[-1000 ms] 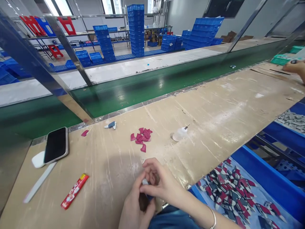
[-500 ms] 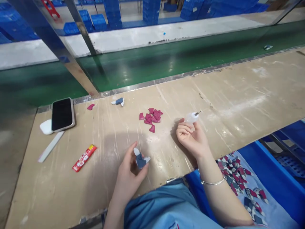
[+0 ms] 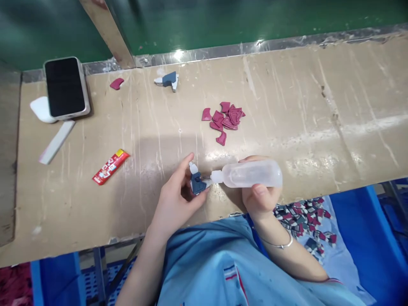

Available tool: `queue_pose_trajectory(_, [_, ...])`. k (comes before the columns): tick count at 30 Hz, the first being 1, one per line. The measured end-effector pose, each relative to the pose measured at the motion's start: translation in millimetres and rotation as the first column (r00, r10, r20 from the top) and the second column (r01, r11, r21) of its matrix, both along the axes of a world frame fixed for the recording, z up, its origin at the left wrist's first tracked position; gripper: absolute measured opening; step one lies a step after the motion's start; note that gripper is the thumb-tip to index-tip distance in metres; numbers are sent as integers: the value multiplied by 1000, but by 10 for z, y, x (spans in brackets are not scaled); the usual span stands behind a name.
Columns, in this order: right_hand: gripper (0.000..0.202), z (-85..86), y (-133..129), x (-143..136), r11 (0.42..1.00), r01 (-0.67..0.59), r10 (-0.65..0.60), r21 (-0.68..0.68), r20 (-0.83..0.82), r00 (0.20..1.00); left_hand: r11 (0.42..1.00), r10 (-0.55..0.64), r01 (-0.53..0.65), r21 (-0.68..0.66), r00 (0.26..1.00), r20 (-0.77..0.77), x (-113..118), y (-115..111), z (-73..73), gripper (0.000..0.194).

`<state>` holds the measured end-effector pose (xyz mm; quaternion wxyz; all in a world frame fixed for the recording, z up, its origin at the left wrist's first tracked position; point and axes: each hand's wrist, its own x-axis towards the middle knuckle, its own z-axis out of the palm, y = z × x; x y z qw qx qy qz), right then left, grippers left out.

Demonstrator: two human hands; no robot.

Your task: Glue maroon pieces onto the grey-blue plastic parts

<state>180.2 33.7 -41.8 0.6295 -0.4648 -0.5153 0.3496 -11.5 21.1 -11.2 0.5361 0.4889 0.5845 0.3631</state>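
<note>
My left hand (image 3: 178, 193) pinches a small dark-blue and white plastic part (image 3: 197, 183) between thumb and fingers, just above the table. In my right hand (image 3: 263, 197) lies a translucent squeeze bottle (image 3: 253, 173), held sideways with its white cap and nozzle pointing left at the part. The nozzle tip overlaps the part's right end; whether they touch I cannot tell. Beyond my hands sits a loose pile of dark-red plastic pieces (image 3: 231, 117). Another blue and white part (image 3: 168, 80) rests near the table's back edge, and one dark-red piece (image 3: 117, 83) lies to its left.
On the left, a phone (image 3: 65, 87) leans on a white object (image 3: 43, 109) with a pale strip (image 3: 57, 142) below. A red packet (image 3: 111, 166) lies nearer. Below the table at right, a blue bin (image 3: 366, 229) holds many small parts. A metal post (image 3: 108, 32) rises at the back.
My right hand has turned the bottle from pointing away to pointing left and brought it to the part in my left hand. The view has tilted down.
</note>
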Motion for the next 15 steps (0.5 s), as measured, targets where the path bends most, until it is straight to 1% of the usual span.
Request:
queue_pose_trajectory(6, [42, 17, -3, 16, 999, 30, -33, 20, 136, 990, 1000, -6, 6, 11, 1000, -23, -3, -15, -4, 76])
queue_pose_trajectory(11, [37, 5, -26, 32, 999, 6, -13, 49, 151, 989, 1000, -10, 10, 7, 999, -39, -9, -20, -10, 77])
queue_pose_trajectory(15, [38, 19, -68, 59, 999, -14, 4, 49, 195, 981, 1000, -18, 18, -5, 999, -30, -14, -10, 10, 78])
